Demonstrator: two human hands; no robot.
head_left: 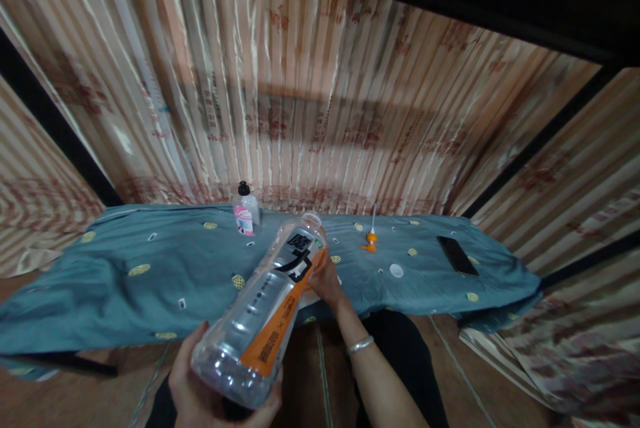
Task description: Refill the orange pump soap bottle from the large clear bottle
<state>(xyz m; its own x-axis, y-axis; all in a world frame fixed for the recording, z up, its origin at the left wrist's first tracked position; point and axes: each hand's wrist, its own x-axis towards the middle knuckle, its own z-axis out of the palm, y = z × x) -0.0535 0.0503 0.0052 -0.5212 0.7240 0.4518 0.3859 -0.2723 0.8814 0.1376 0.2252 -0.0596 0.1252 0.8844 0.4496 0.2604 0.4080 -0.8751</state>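
A large clear plastic bottle (260,301) with a silver and orange label is tilted in front of me, its uncapped mouth pointing away. My left hand (220,388) cups its base from below, fingers on both sides. Around the upper part near the neck is my right hand (327,279), with a silver bangle (361,346) on the wrist; its fingers are mostly hidden behind the bottle. Something white (309,297) shows partly behind the bottle, too covered to name.
On the bed's teal patterned sheet (165,268) stands a small bottle (244,211) with a black cap and pink label. To the right lie an orange pump head (371,239) with a tube, a white disc (396,271) and a black phone (457,256). Curtains (320,95) and dark frame bars surround it.
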